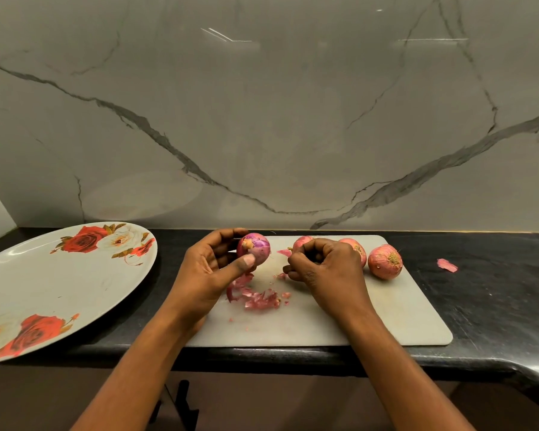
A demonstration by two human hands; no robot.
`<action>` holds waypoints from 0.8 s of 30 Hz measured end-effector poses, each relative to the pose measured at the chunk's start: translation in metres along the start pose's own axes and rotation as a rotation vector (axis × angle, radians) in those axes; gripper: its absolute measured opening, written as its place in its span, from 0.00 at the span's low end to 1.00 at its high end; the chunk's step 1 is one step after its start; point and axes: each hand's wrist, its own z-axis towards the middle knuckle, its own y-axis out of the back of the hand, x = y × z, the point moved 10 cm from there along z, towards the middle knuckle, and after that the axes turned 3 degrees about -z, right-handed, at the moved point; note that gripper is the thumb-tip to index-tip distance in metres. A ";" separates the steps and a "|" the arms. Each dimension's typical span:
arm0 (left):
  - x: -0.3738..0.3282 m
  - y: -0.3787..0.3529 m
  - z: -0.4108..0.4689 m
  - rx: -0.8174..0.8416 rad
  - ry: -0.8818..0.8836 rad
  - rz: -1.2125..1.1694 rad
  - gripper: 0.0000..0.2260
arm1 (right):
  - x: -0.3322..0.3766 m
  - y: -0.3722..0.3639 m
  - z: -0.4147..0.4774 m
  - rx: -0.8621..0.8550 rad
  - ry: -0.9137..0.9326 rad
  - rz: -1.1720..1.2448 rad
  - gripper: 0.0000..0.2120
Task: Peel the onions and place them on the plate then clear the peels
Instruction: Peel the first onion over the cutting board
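My left hand grips a partly peeled red onion above the white cutting board, thumb pressed on its lower side. Just right of it, my right hand has its fingers curled and pinches a small piece of pink peel. Three unpeeled onions lie along the board's far edge: one and another are partly hidden behind my right hand, and a third sits in full view. A pile of peels lies on the board below my hands. The flowered plate stands at the left and holds nothing.
The black countertop runs under everything, with its front edge close to me and a curved corner at the right. A loose peel lies on the counter right of the board. A marble wall rises behind.
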 end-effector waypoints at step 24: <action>0.000 -0.021 -0.007 0.212 -0.036 0.173 0.25 | 0.011 -0.016 -0.008 0.208 -0.025 0.177 0.05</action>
